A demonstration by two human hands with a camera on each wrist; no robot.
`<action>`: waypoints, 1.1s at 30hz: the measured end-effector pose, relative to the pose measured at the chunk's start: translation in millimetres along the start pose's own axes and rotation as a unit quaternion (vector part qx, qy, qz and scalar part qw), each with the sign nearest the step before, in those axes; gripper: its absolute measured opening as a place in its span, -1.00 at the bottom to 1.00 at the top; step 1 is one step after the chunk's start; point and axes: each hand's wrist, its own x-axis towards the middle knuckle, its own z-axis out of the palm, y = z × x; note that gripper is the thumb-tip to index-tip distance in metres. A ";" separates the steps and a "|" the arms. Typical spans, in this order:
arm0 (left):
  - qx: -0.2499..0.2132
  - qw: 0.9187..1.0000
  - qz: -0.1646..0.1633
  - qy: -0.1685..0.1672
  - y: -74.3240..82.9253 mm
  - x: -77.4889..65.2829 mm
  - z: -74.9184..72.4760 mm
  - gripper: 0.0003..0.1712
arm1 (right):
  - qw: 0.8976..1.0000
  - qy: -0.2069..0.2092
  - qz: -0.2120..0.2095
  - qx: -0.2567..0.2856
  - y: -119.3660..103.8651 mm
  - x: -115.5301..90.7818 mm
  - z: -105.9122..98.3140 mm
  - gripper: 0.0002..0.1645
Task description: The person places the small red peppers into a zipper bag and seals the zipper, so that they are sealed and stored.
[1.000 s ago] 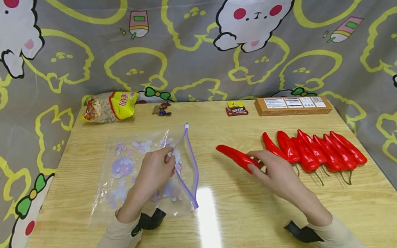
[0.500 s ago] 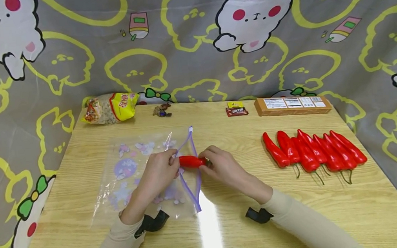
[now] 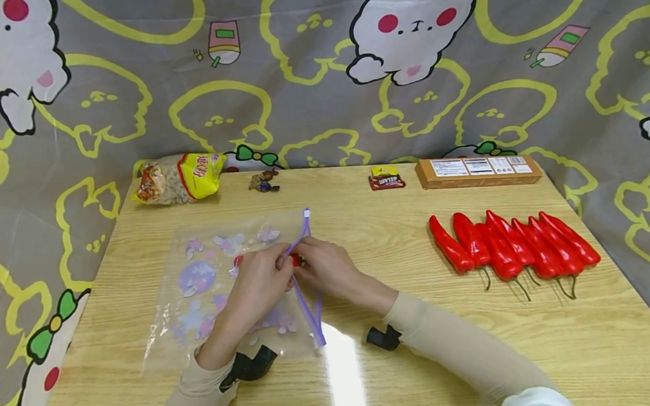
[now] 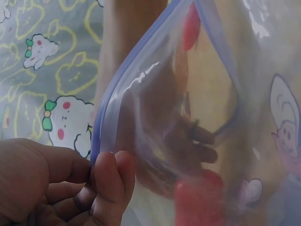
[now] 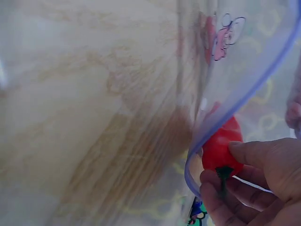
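Observation:
A clear zip bag (image 3: 166, 313) with purple edging and printed figures lies on the table, its mouth facing right. My left hand (image 3: 259, 280) pinches the upper edge of that mouth, and the left wrist view shows its thumb and finger (image 4: 110, 176) on the purple zip strip (image 4: 106, 113). At the opening, my right hand (image 3: 330, 267) holds a red pepper (image 5: 221, 146) by its stem end. The pepper's body is inside the bag, its tip showing through the plastic left of my left hand. My hands cover most of it in the head view.
Several red peppers (image 3: 503, 252) lie in a row at the right. Along the back edge stand a yellow and clear snack bag (image 3: 180, 177), small wrapped sweets (image 3: 265, 181), red and yellow packets (image 3: 387, 178) and a long brown box (image 3: 479, 171). A patterned cloth hangs behind the table.
My right hand has carried the pepper leftward from beside the row into the bag's mouth. My left hand keeps its pinch on the bag's edge.

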 end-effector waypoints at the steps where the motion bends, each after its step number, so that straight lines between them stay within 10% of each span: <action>1: -0.001 1.000 -0.002 0.000 -0.3 -0.1 -0.6 -0.62 | 1.000 -0.004 0.003 -0.009 -0.2 0.8 1.7 -0.71; 12: 0.003 1.000 -0.024 -0.011 -3.4 -0.2 -7.2 -0.58 | 0.998 -0.038 0.024 -0.050 0.9 -4.6 -3.7 -0.54; 20: -0.015 1.000 -0.019 -0.012 -3.5 0.6 -8.1 -0.57 | 0.995 0.041 0.013 -0.085 30.7 -42.4 -45.2 -0.61; 33: -0.009 1.000 -0.024 -0.017 -4.4 1.3 -10.8 -0.56 | 0.950 0.131 0.127 -0.254 124.8 -136.7 -111.0 -0.55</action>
